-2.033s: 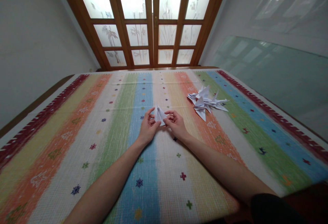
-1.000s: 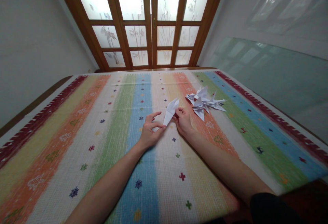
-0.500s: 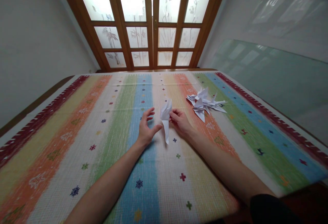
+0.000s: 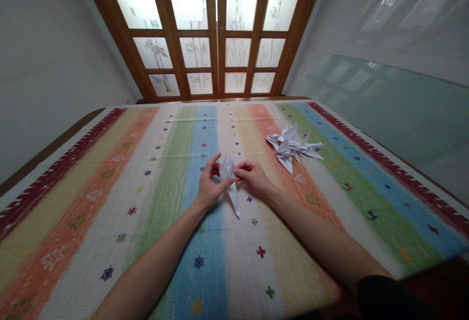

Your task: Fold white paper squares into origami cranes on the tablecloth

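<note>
Nearest, at the lower right, a dark sleeve point(image 4: 381, 294) wraps the right arm, with a dark patch beyond the cloth's edge just beside it. Both bare forearms reach forward and inward over a striped tablecloth point(image 4: 157, 207), its bands of orange, green, blue, yellow and cream dotted with small stars, crosses and snowflakes. Between the hands, near the middle of the table point(image 4: 51, 149), is a folded white paper point(image 4: 227, 166). One long narrow point of it slants down toward the person; a broader, peaked part stands up at the far end. The left hand point(image 4: 211, 183) grips it from the left, thumb across the near face and fingers curled at the far side. The right hand point(image 4: 253, 177) pinches its right edge between thumb and forefinger, the other fingers bent in.

Farther on, to the right and well apart from the hands, a pile of folded white paper birds point(image 4: 286, 150) lies on orange, cream and green stripes, wings and points overlapping. Along the right wall runs a pale green glassy panel point(image 4: 384, 100). Past the table's far edge stand wooden doors point(image 4: 165, 17) with frosted panes showing plant designs.
</note>
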